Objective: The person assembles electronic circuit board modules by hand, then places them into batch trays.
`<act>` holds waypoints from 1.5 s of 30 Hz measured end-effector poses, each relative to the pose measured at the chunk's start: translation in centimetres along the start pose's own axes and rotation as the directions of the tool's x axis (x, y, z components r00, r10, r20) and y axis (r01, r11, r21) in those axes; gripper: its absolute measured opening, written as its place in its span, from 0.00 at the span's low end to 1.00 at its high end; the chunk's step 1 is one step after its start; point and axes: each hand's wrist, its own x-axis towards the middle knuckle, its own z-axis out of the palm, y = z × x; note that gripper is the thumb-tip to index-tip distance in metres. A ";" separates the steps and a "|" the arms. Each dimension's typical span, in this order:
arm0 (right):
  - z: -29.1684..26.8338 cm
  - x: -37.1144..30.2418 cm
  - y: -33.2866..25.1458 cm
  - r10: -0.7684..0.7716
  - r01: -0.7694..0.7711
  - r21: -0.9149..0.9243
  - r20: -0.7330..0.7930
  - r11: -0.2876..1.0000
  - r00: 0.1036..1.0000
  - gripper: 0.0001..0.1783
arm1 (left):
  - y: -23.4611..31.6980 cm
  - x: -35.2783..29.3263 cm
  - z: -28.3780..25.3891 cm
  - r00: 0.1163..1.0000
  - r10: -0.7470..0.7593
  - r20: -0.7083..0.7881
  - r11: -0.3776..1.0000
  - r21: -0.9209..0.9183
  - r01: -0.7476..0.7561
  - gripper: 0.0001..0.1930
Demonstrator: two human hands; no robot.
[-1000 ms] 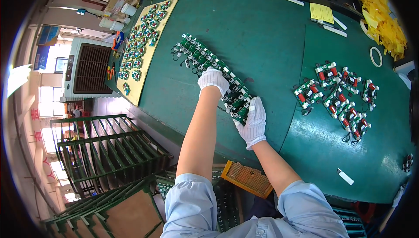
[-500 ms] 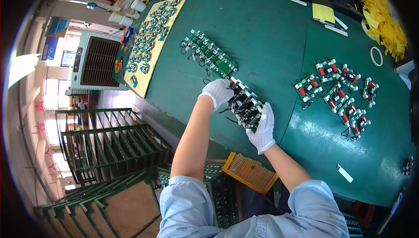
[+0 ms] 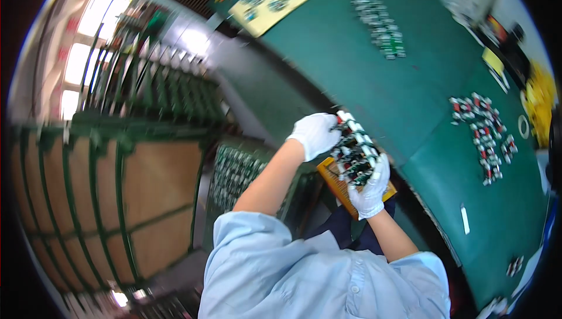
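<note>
Between my two white-gloved hands is a strip of circuit boards (image 3: 355, 148) with white, black and red parts and short dark leads. My left hand (image 3: 317, 135) grips its upper left end, and my right hand (image 3: 372, 189) is wrapped round its lower right end. The strip hangs beyond the table's near edge, over a yellow perforated board (image 3: 336, 187) that it partly covers. Where my fingers go behind the strip, they are hidden. Motion blurs the boards' small parts.
The green table (image 3: 351, 79) bears another strip of boards (image 3: 380, 28), a cluster of boards with red parts (image 3: 483, 129) and a white-handled tool (image 3: 465, 219). A green slatted rack (image 3: 146, 105) stands left. Several boards (image 3: 234, 172) fill a surface below my left arm.
My view has turned left. Both hands have brought the held strip off the table, back past its near edge; the other strip stays lying on the table.
</note>
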 end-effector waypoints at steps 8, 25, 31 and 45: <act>-0.9 -9.8 -10.1 -0.190 0.163 0.143 0.202 0.976 0.961 0.43 | -7.9 -17.8 5.2 0.990 -0.142 -0.010 0.987 -0.073 0.141 0.13; 0.9 -28.5 -22.0 -0.525 0.199 0.582 0.467 0.788 0.712 0.47 | -16.9 -47.0 19.0 0.794 -0.605 0.054 0.722 -0.384 0.576 0.16; 7.6 -33.6 -27.5 -0.521 0.194 0.572 0.487 0.797 0.701 0.49 | -26.1 -51.3 21.6 0.809 -0.583 0.070 0.727 -0.400 0.558 0.16; 31.5 -36.8 -37.3 -0.339 0.086 0.436 0.545 0.896 0.766 0.51 | -54.3 -47.3 21.4 0.846 -0.511 0.152 0.651 -0.574 0.497 0.14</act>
